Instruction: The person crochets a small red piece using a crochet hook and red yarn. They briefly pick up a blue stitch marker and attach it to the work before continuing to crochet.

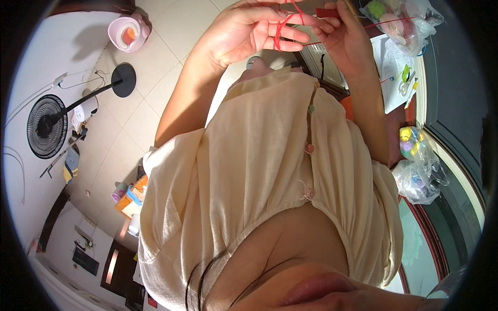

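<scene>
Red yarn (277,35) is looped around the fingers of my left hand (249,35), whose palm faces up at the top of the view. Its thumb and index finger come together on the strands. My right hand (346,42) grips a crochet hook by its red handle (327,13). The hook's thin metal shaft points left, into the yarn by my left fingertips. One strand runs behind my right hand towards a clear plastic bag (404,27) of yarn balls. The top edge of the picture cuts off part of the yarn.
At right lie a written sheet of paper (393,93), scissors (404,88) and a yellow pen (411,95). Plastic bags (416,182) with colourful contents sit below. To the left are a black standing fan (46,126) and a pink plastic seat (129,33) on the tiled floor (155,77).
</scene>
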Demonstrator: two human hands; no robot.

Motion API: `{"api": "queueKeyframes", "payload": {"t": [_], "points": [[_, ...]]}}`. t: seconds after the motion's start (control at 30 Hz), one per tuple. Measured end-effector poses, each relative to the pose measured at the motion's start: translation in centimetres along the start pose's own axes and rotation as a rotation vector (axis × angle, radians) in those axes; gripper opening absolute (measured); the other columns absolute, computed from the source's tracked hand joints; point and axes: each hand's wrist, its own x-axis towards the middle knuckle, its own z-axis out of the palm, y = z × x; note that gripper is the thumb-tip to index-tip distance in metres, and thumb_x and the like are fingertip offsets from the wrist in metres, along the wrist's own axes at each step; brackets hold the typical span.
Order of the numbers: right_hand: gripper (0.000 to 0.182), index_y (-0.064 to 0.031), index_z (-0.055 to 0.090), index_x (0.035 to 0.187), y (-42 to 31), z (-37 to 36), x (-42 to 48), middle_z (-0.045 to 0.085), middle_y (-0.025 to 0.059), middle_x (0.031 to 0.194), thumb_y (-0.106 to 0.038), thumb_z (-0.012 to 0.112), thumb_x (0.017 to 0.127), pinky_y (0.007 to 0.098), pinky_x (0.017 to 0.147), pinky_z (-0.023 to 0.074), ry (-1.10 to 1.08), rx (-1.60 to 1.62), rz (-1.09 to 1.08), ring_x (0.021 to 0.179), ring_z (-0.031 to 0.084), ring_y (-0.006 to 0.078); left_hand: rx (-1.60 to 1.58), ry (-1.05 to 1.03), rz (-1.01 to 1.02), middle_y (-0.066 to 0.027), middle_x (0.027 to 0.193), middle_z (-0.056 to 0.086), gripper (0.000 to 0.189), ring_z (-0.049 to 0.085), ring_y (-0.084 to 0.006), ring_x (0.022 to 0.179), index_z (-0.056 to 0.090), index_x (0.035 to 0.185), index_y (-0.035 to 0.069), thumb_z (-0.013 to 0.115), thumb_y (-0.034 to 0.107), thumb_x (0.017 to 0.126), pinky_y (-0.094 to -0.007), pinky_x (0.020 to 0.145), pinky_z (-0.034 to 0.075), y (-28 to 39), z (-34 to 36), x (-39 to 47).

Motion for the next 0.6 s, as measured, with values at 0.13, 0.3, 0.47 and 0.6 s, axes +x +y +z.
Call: {"api": "queueKeyframes", "payload": {"t": [0.13, 0.3, 0.47, 0.6], "points": [[0.03, -0.0072, 0.058, 0.093, 0.5, -0.6, 0.1, 0.048, -0.0033, 0.068, -0.033, 0.046, 0.105, 0.0286, 0.066, 0.0481, 0.048, 0.041, 0.023, 0.066, 0.051, 0.0107, -0.075, -0.024, -0.029, -0.0266, 0.126, 0.059, 0.041, 0.067, -0.0352, 0.101, 0.042, 0.139, 0.005, 0.044, 0.006, 0.098, -0.0475, 0.089, 0.056, -0.3, -0.3, 0.1], [0.03, -0.0079, 0.056, 0.093, 0.7, -1.1, 0.1, 0.045, -0.0036, 0.068, -0.034, 0.046, 0.105, 0.0287, 0.067, 0.0449, 0.012, 0.096, 0.042, 0.066, 0.048, 0.0108, -0.01, 0.062, -0.037, -0.0251, 0.121, 0.061, 0.038, 0.066, -0.0333, 0.104, 0.043, 0.138, 0.006, 0.045, 0.01, 0.101, -0.0478, 0.09, 0.055, -0.4, 0.1, 0.1], [0.03, -0.0077, 0.056, 0.094, 0.8, -1.0, -0.2, 0.044, -0.0032, 0.069, -0.034, 0.046, 0.105, 0.0295, 0.065, 0.0419, 0.052, 0.124, 0.06, 0.067, 0.046, 0.0113, 0.019, 0.098, -0.012, -0.0224, 0.114, 0.064, 0.036, 0.066, -0.0313, 0.105, 0.043, 0.138, 0.006, 0.044, 0.013, 0.102, -0.0463, 0.09, 0.055, -1.0, -0.2, 0.3], [0.029, -0.0076, 0.056, 0.094, 1.1, -0.9, -0.2, 0.044, -0.0029, 0.07, -0.033, 0.045, 0.105, 0.0297, 0.065, 0.0408, 0.021, 0.149, 0.057, 0.067, 0.046, 0.0112, -0.028, -0.01, -0.007, -0.0217, 0.112, 0.065, 0.038, 0.066, -0.0308, 0.105, 0.042, 0.14, 0.006, 0.044, 0.013, 0.103, -0.0453, 0.091, 0.055, -1.6, -1.9, 0.7]]}}
